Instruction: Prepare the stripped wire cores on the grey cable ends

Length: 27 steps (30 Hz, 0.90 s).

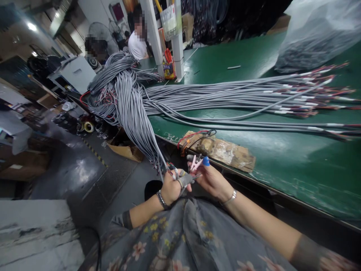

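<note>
While L hand (172,188) closed on thin wires (170,166), R hand (211,180) tight on pink clip (195,163), glossy grn bench (284,162) adj., cluttered rm (76,165).

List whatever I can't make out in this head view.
Head view:
Wires in the left hand: partly hidden by the fingers.
Pink clip by the right hand: too small to tell what it pinches, if anything.
Plastic bag: contents blurred by cloudy plastic; top cut off by the picture's edge.
Gray cables: some wire ends cut off at right edge.
</note>
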Motion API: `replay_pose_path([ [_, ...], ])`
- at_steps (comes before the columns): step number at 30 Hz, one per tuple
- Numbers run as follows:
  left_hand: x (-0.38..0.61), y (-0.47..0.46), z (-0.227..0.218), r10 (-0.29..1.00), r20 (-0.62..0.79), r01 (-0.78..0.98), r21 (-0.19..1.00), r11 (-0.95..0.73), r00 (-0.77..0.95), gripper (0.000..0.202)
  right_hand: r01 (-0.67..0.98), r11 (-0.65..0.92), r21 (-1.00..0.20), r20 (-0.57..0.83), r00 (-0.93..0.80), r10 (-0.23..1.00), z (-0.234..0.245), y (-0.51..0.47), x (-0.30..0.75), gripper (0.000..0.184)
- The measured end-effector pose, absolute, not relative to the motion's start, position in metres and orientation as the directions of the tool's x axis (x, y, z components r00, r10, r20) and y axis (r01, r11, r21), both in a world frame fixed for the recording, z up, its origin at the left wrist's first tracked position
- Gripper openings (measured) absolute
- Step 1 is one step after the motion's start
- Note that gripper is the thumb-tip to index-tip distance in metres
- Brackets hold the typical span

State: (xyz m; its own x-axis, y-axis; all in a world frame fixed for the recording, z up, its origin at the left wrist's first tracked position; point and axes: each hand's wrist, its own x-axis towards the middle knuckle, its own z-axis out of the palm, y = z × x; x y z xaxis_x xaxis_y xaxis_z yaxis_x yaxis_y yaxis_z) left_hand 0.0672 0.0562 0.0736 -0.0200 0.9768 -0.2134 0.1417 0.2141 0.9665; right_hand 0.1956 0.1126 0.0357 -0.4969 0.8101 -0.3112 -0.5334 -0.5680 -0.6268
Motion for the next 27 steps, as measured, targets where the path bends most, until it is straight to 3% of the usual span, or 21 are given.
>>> replay_pose_path([
  [9,0.065,0.056,0.068,0.974,-0.227,0.169,0.960,0.225,-0.006,0.042,-0.573,-0.506,-0.645,-0.291,-0.428,0.856,0.029,0.115,0.192,0.038],
  [16,0.063,0.049,0.084,0.979,-0.203,0.192,0.961,0.199,0.000,0.046,-0.549,-0.580,-0.602,-0.292,-0.525,0.799,0.035,0.109,0.199,0.048],
  [22,0.061,0.047,0.081,0.977,-0.210,0.122,0.969,0.213,-0.039,0.040,-0.556,-0.523,-0.646,-0.273,-0.472,0.838,0.034,0.108,0.200,0.030],
  [27,0.064,0.051,0.072,0.976,-0.211,0.086,0.973,0.215,-0.049,0.032,-0.539,-0.478,-0.694,-0.277,-0.412,0.868,0.035,0.106,0.199,0.032],
])
